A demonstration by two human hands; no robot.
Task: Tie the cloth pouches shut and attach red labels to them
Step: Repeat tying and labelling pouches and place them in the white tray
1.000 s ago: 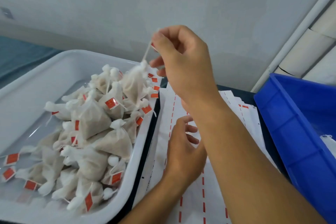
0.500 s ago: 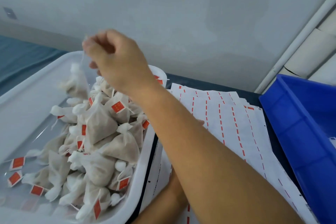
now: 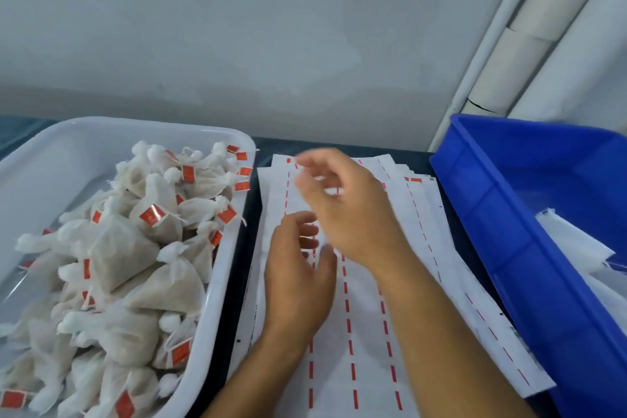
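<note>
A white tray (image 3: 226,258) on the left holds a heap of tied cloth pouches (image 3: 125,258), many carrying red labels. Sheets of red labels on white backing (image 3: 366,336) lie in the middle of the dark table. My left hand (image 3: 298,278) rests on these sheets with its fingers loosely curled and the thumb apart; nothing shows between them. My right hand (image 3: 349,210) hovers just above and beyond it, blurred by motion, fingers loosely bent and holding nothing I can see.
A blue plastic bin (image 3: 502,214) stands at the right, touching the sheets' edge, with white cloth (image 3: 573,244) inside it. A grey wall runs behind the table, and white pipes (image 3: 529,44) rise in the right corner.
My right hand carried a pouch by its string over the tray, let it go there, and has come back right, above the label sheets. My left hand stayed on the sheets.
</note>
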